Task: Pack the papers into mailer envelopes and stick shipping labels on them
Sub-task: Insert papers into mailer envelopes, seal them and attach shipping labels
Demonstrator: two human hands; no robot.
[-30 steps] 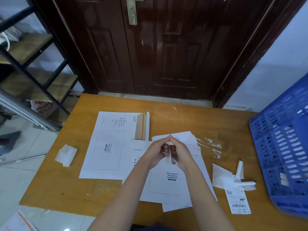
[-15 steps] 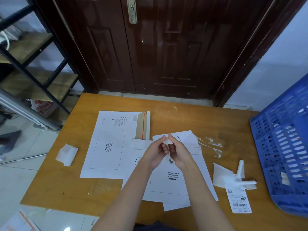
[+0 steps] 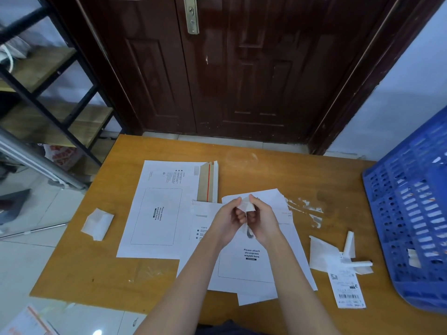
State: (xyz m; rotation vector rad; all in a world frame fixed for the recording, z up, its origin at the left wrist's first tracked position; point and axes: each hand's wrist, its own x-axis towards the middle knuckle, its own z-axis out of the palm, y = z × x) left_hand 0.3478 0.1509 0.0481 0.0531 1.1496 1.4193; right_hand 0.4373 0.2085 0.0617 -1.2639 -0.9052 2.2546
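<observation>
A small white paper slip (image 3: 247,206), probably a shipping label or its backing, is pinched between both hands above the middle of a wooden table (image 3: 266,165). The left hand (image 3: 226,223) and the right hand (image 3: 263,222) are drawn close together, fingertips curled onto the slip, with a thin curled strip hanging from it between the palms. Directly beneath the hands lies a white mailer envelope (image 3: 246,269) printed "Please attach sto express waybill here", resting on loose white papers (image 3: 273,197) whose corners poke out at its far and near edges. Just to its left, a second mailer envelope (image 3: 157,213) lies flat with its brown flap (image 3: 205,182) and red tear strip open at the far right corner. A crumpled piece of white paper (image 3: 98,223) sits near the table's left edge. To the right of the hands are torn white scraps (image 3: 338,257) and a printed shipping label (image 3: 348,290) with a barcode, lying flat. A blue plastic crate (image 3: 411,213) stands at the table's right end. Behind the table is a dark wooden door (image 3: 242,68); a metal shelf rack (image 3: 48,93) stands to the left.
</observation>
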